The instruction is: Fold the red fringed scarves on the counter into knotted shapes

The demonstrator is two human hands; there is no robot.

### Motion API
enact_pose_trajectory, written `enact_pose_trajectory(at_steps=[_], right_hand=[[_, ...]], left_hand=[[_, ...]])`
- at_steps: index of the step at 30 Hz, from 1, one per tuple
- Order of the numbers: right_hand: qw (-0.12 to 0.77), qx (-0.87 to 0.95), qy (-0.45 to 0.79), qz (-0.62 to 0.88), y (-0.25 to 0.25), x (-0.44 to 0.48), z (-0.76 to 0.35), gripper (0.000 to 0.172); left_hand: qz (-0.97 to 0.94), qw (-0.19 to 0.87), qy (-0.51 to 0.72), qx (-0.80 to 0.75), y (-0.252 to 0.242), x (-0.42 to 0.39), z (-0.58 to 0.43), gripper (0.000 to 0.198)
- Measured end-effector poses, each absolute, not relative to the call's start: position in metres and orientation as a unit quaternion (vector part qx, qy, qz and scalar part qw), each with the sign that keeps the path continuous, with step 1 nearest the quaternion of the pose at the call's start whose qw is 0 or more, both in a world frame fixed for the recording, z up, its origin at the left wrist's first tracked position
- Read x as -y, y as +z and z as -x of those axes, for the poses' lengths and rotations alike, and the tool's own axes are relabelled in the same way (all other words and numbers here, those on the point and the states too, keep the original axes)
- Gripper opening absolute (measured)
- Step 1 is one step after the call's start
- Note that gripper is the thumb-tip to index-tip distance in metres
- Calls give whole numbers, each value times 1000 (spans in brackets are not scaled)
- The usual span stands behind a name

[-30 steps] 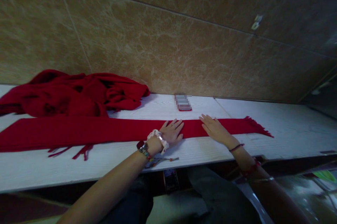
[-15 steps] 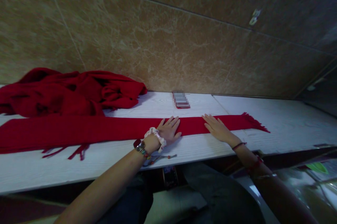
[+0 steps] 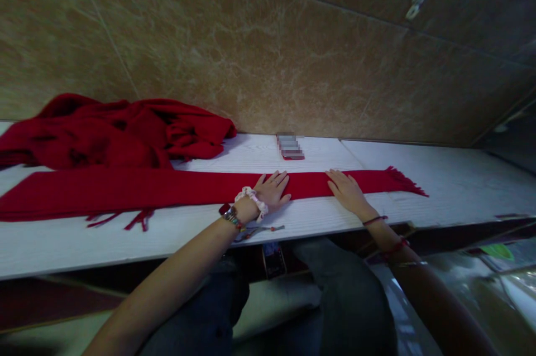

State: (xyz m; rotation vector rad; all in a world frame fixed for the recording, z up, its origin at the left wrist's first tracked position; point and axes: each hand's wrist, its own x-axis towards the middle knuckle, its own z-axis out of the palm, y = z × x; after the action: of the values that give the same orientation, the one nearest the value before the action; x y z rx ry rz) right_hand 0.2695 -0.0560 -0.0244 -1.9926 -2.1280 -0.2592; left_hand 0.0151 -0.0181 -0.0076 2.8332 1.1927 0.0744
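Observation:
A long red scarf (image 3: 201,186) lies folded into a narrow strip along the white table (image 3: 310,219), its fringe at the right end. My left hand (image 3: 272,189) rests flat on the middle of the strip with fingers spread; a ring, a scrunchie and a watch are on that finger and wrist. Farther right, my right hand (image 3: 347,191) also lies flat on the scarf, fingers stretched out. Several loose strands of fringe poke out from under the scarf's near edge on the left.
A crumpled heap of red cloth (image 3: 113,133) sits at the back left against the tan tiled wall (image 3: 251,54). Near the wall is a small red-edged object (image 3: 290,147), its face blurred out. Below the table edge a dark phone-like item (image 3: 273,261) shows near my legs.
The view has shifted, so the table and scarf appear slightly higher. Both hands stay flat on the scarf in nearly the same places.

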Motion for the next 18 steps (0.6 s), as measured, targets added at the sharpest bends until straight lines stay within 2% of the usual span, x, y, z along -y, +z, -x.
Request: enact_pose_trajectory(at_steps=[18], right_hand=[[182, 723, -87, 660, -32, 54, -275, 42]], left_hand=[[-919, 19, 22, -392, -8, 19, -16, 56]])
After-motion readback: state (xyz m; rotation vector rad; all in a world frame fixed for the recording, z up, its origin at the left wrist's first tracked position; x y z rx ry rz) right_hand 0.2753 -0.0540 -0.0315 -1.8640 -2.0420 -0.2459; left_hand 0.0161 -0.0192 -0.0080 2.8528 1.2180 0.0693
